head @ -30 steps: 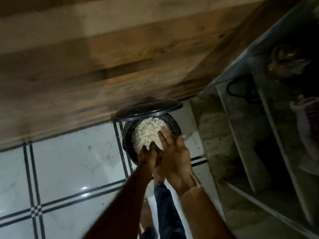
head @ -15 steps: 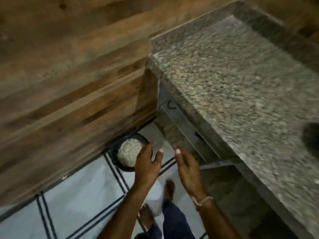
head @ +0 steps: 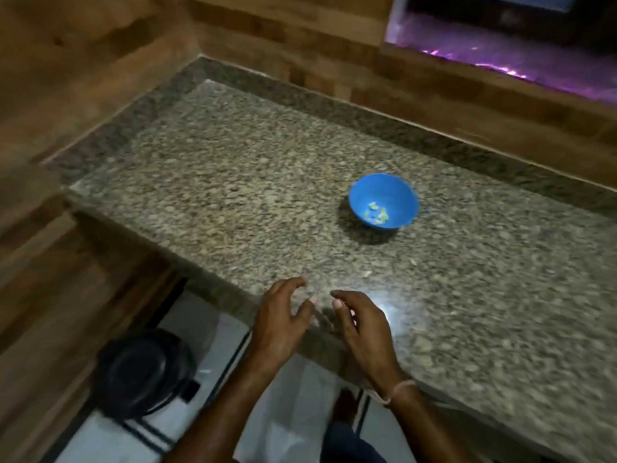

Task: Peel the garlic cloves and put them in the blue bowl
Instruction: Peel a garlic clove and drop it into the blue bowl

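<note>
The blue bowl (head: 384,200) stands on the granite counter (head: 233,195), right of centre, with several pale peeled garlic cloves (head: 376,211) in its bottom. My left hand (head: 280,315) and my right hand (head: 364,324) hover side by side over the counter's front edge, well short of the bowl. Both have loosely spread, slightly bent fingers and hold nothing. A few small pale scraps (head: 367,274) lie on the counter between my hands and the bowl.
A black bin (head: 143,372) with its lid down stands on the white tiled floor at lower left, beside a wooden wall (head: 66,78). A wooden backsplash runs behind the counter. A recess with purple light (head: 500,38) sits at top right. My foot (head: 344,406) shows below.
I have risen from the open bin of peels on the floor and now face the counter. Both hands moved up from the bin to the counter's edge. The bin's lid is now down.
</note>
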Action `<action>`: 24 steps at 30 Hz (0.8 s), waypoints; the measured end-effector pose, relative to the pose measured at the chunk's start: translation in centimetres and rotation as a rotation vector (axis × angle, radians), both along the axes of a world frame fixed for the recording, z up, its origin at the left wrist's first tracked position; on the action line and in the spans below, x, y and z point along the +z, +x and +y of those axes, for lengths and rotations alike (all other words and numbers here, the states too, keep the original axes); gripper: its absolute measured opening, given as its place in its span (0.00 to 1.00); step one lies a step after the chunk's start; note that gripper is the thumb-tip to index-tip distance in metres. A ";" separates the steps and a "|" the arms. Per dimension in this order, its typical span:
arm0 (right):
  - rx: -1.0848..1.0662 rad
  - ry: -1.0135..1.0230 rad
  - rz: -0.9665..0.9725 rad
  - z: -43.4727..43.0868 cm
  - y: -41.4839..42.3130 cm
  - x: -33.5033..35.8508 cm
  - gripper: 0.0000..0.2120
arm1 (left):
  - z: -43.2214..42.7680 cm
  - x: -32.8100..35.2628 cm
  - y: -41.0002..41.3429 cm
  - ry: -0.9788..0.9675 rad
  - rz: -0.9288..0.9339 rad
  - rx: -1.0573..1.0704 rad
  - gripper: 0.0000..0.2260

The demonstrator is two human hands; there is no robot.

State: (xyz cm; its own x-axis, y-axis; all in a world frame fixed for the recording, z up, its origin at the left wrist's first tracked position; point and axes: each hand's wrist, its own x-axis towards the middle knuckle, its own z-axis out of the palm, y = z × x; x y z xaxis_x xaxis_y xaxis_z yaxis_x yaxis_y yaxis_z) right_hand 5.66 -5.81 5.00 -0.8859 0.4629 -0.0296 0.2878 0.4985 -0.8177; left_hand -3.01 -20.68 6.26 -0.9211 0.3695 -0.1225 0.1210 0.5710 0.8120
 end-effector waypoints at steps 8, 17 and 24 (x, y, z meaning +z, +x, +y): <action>-0.054 0.158 -0.139 12.6 0.6 -3.8 0.18 | 13.2 -3.5 -1.2 -0.140 0.018 -0.091 0.14; -0.011 0.364 -0.240 15.2 -1.3 -5.9 0.10 | 17.1 -7.1 -2.8 -0.285 0.142 -0.206 0.11; -0.068 0.276 -0.131 15.6 -1.4 -6.1 0.10 | 18.2 -2.1 -4.0 -0.027 0.233 -0.185 0.09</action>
